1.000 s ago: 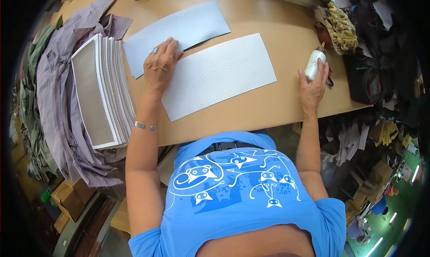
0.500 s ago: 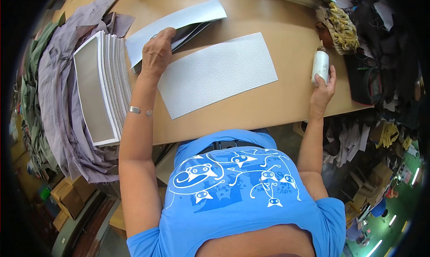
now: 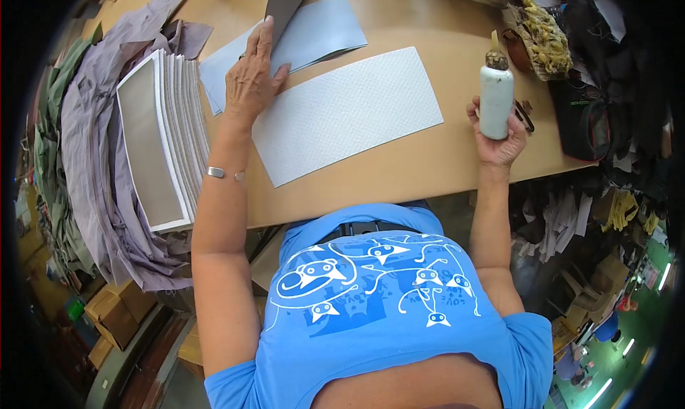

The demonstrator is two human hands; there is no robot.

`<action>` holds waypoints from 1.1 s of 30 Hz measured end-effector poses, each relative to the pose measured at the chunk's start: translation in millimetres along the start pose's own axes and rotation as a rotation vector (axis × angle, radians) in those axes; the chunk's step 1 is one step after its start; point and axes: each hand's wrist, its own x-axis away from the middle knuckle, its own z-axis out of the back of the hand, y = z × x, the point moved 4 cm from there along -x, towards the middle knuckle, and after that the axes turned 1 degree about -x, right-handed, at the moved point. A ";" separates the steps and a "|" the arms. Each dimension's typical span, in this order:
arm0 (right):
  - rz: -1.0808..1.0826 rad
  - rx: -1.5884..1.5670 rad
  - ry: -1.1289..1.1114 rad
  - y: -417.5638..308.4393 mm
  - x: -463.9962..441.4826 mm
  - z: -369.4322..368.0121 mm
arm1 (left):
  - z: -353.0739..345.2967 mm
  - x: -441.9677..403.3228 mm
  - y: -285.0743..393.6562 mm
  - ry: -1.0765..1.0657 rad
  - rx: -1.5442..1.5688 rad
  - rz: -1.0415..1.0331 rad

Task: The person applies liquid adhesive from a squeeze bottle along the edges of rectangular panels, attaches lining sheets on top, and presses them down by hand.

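Observation:
My left hand (image 3: 251, 79) is over a small stack of pale blue-grey sheets (image 3: 325, 34), its fingers stretched out and its thumb apart. Against its index finger, a dark grey sheet (image 3: 285, 6) stands raised from the stack. Just to the right lies a white textured rectangular panel (image 3: 349, 113), flat on the table. My right hand (image 3: 499, 146) is wrapped round a white squeeze bottle (image 3: 496, 102) with a brown, crusted cap and a pale nozzle pointing up. What the bottle contains cannot be seen.
At the left stands a row of white-edged panels (image 3: 153, 145) beside heaped mauve fabric (image 3: 93, 159). A yellow crusted block (image 3: 544, 42) and dark bags or cloths (image 3: 585, 124) are along the right side of the table (image 3: 399, 163). A dark, thin object (image 3: 526, 116) lies behind my right hand.
The top sheet has swung up from the stack, showing its dark grey side, and my left fingers have straightened. My right hand has moved left and turned palm up with the bottle.

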 end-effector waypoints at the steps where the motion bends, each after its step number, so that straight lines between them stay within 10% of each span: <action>1: -0.028 -0.057 -0.001 6.8 -1.4 -2.5 | -0.2 -2.0 -2.0 0.036 0.004 -0.031; 5: -0.154 -0.091 -0.110 28.9 -6.5 -26.9 | -6.1 -6.0 -12.0 -0.114 -0.068 0.030; 11: -0.189 -0.288 -0.125 20.6 -7.0 -34.0 | 47.3 13.4 50.3 0.352 0.095 -0.286; 14: -0.211 -0.440 -0.204 9.9 -9.0 -19.5 | 31.8 60.5 105.2 0.019 -0.100 -0.394; 30: 0.097 0.759 0.007 -32.3 -17.6 -29.3 | -8.9 81.5 131.5 -0.158 0.056 -0.215; 33: 0.263 0.595 -0.064 -43.4 -20.7 -40.9 | -7.3 68.9 125.8 -0.174 0.076 -0.186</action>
